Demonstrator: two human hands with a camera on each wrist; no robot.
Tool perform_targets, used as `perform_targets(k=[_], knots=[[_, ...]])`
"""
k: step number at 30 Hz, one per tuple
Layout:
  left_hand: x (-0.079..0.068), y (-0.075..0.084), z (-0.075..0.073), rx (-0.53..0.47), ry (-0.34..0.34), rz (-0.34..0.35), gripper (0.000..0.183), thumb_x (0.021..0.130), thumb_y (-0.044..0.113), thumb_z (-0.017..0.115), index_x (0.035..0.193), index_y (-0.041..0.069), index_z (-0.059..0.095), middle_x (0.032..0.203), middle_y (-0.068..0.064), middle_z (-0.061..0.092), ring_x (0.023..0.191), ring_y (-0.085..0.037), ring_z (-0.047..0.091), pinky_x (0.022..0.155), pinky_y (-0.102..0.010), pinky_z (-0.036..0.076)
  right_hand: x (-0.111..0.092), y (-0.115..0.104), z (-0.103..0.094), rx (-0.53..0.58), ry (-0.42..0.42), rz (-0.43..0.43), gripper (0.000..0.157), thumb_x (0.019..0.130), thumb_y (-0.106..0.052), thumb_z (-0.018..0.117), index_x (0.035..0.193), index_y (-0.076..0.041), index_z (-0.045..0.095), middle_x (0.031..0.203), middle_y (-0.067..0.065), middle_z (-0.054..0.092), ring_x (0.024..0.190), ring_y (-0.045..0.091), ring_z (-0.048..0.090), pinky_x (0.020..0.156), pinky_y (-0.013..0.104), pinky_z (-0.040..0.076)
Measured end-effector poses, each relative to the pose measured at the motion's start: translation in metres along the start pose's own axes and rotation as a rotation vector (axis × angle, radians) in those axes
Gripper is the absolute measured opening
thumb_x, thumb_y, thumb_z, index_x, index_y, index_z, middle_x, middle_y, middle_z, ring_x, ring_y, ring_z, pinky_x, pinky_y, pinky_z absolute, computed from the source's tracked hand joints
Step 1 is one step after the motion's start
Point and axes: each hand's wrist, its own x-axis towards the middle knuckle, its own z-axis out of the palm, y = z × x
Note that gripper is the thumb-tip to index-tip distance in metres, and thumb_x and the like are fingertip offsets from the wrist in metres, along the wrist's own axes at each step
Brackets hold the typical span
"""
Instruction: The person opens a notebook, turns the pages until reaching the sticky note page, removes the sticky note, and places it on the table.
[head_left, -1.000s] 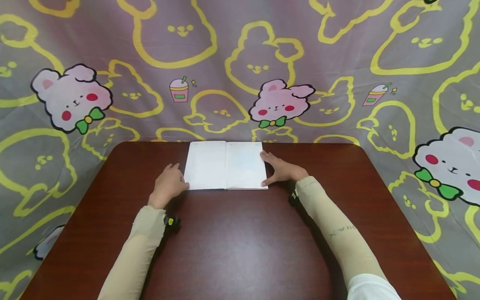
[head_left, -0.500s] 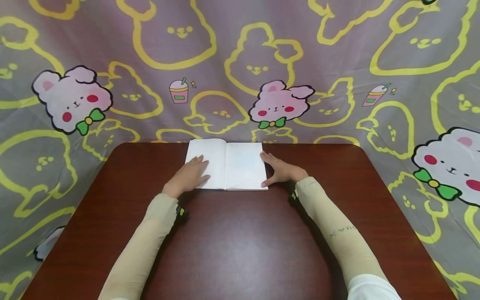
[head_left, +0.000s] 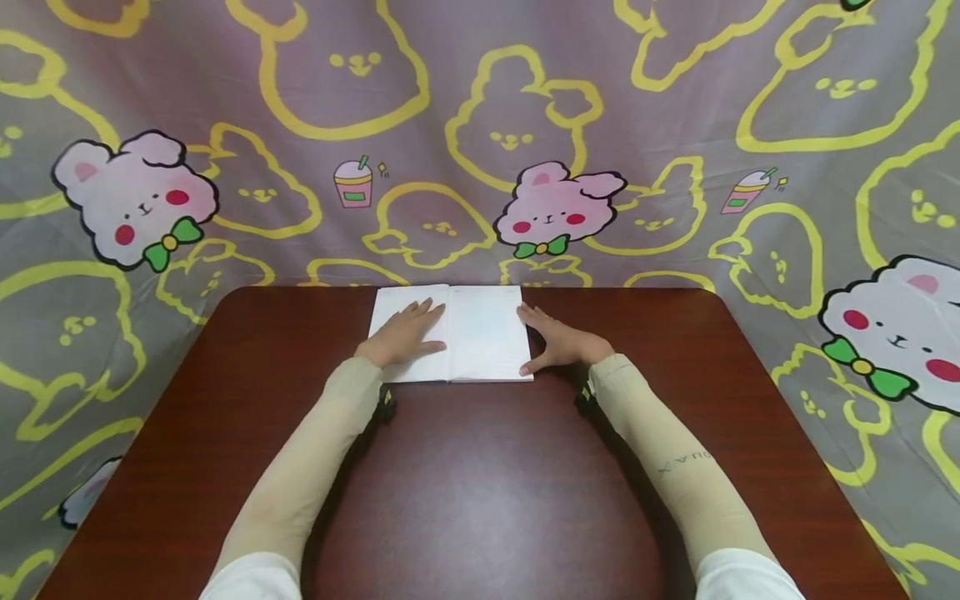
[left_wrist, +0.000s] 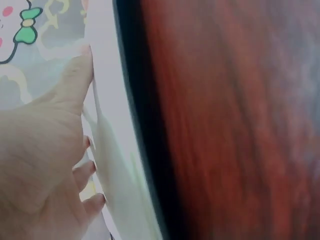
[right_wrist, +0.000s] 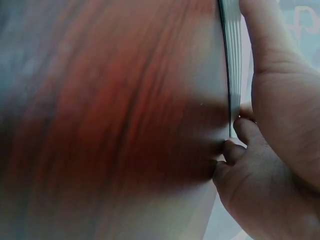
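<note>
An open book with white pages (head_left: 483, 333) lies flat at the far edge of the table. Across its left page rests my left hand (head_left: 408, 333), fingers spread and thumb near the spine. The left wrist view shows this hand's thumb and fingertips touching the page. My right hand (head_left: 562, 340) rests at the book's right edge, its thumb at the lower right corner and its fingertips farther up. In the right wrist view, several fingers bend beside the stacked page edges (right_wrist: 234, 60) and touch the table. Print on the pages is too faint to read.
The dark reddish-brown table (head_left: 480, 483) extends around the book. Directly behind its far edge hangs a grey curtain (head_left: 442, 125) with yellow outlines and cartoon bunnies. A dark wrist camera (head_left: 585, 400) is strapped under the right wrist.
My left hand has moved right from the book's left edge across the left page toward the spine. The left page, slightly raised half a second ago, now lies flatter. My right hand stays put.
</note>
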Motion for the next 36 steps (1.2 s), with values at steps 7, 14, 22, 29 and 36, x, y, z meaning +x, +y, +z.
perform_targets(k=[7,14,22,29,36], knots=[[-0.003,-0.009,-0.002,0.002,-0.041,-0.021,0.085,0.101,0.049,0.059,0.163,0.008,0.019,0.167,-0.026,0.013,0.153,-0.049,0.011,0.122,-0.067,0.013,-0.001,-0.004,-0.001,-0.002,0.001,-0.009,0.124,0.079,-0.04,0.088,0.163,-0.001,0.004,0.171,0.016,-0.002,0.158,0.036,-0.005,0.126,0.056,0.011],[-0.001,-0.012,0.001,0.009,-0.064,-0.044,0.087,0.101,0.054,0.055,0.165,0.013,0.012,0.169,-0.022,0.006,0.155,-0.045,0.005,0.123,-0.064,0.007,-0.001,-0.003,-0.002,-0.002,-0.003,0.004,0.125,0.079,-0.039,0.088,0.163,-0.002,0.003,0.172,0.015,-0.003,0.158,0.035,-0.006,0.126,0.055,0.009],[0.003,-0.014,0.006,-0.041,-0.101,-0.066,0.089,0.101,0.059,0.049,0.165,0.016,0.006,0.17,-0.02,-0.003,0.156,-0.043,-0.004,0.124,-0.063,-0.001,0.0,-0.002,-0.003,-0.011,-0.006,-0.005,0.126,0.078,-0.042,0.088,0.162,0.0,0.004,0.171,0.017,-0.002,0.158,0.036,-0.004,0.126,0.056,0.011],[0.004,-0.016,0.011,-0.074,-0.121,-0.085,0.089,0.101,0.06,0.048,0.165,0.02,0.002,0.171,-0.014,-0.009,0.156,-0.038,-0.011,0.124,-0.059,-0.007,-0.002,-0.002,-0.002,-0.01,0.001,0.01,0.129,0.076,-0.041,0.09,0.163,-0.001,0.003,0.171,0.015,-0.005,0.158,0.032,-0.004,0.126,0.053,0.013],[0.0,-0.015,0.012,-0.099,-0.111,-0.093,0.089,0.101,0.061,0.048,0.166,0.02,0.003,0.171,-0.014,-0.009,0.156,-0.039,-0.011,0.124,-0.059,-0.008,0.001,-0.002,0.001,-0.016,-0.007,-0.001,0.128,0.076,-0.043,0.089,0.163,-0.002,0.004,0.171,0.016,-0.003,0.158,0.036,-0.004,0.126,0.056,0.012]])
